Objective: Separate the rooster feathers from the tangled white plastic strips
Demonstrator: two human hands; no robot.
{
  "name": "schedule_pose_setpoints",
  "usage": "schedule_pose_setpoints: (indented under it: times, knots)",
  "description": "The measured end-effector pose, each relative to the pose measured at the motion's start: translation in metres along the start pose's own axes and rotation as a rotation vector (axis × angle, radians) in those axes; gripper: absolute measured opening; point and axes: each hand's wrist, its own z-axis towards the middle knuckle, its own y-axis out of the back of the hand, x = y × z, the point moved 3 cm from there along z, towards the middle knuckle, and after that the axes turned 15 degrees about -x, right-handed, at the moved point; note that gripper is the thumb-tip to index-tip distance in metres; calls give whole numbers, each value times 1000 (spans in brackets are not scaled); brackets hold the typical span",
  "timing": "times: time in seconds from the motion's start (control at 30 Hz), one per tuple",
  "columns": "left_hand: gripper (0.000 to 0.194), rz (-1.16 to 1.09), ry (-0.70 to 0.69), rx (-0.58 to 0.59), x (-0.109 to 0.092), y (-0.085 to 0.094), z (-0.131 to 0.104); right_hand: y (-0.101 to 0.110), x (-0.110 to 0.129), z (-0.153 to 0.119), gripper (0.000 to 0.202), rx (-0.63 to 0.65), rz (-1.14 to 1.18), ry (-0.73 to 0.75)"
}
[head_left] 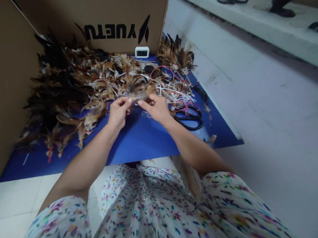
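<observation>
You are handling a tuft (140, 93) of feathers with both hands, and you seem to be arranging or dressing it rather than picking it up. Your left hand (119, 112) is pinching it near its lower left end, thumb and forefinger pressing together. Your right hand (159, 108) is meeting its right side, the thumb standing somewhat apart from the curled forefinger; whether those fingers are closing on any feathers, you cannot tell from this view. The next move seems to be calling for a light, firm left pinch at the base, leaving the right fingers free to work the loose side without bending the feathers.

The tuft is sitting near the middle of the frame, just above the surface (146, 140). It is looking small and soft, darker at the upper left, tan and greyish to the right, with its edges blurring into the feathers behind. The pile (93, 74) is spreading from the left of the frame to behind your hands. Pale and red strings (175, 88) are tangling to the right, and the scissors (188, 118) are lying just beside your right wrist.
</observation>
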Motion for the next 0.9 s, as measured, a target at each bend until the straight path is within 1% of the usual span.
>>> schedule_pose_setpoints:
  times: [0.07,0.1,0.23,0.33,0.43,0.57,0.67,0.77,0.9]
  knots:
    - [44,13,-9,28,1,-1,-2,-1,-3,1,48,-16,-26,-65]
    - [45,26,-19,36,2,-2,-3,-1,-4,0,50,-14,-19,-88]
    - [46,76,-66,43,4,-3,-4,-1,-1,-2,40,-1,91,-123]
    - [48,105,-104,28,5,-3,-5,-1,1,-3,35,-37,138,-160]
    - [47,144,-160,19,4,-4,-5,-2,2,-3,33,-69,175,-239]
    - [43,185,-233,24,2,-3,-6,-4,4,-3,29,-78,212,-355]
    - [38,223,-294,31,1,-2,-5,-5,6,-3,28,-65,225,-409]
    - [30,271,-335,33,1,0,-3,-5,5,-3,27,-51,226,-441]
    - [21,309,-406,42,0,2,-2,-6,3,-3,28,-43,232,-440]
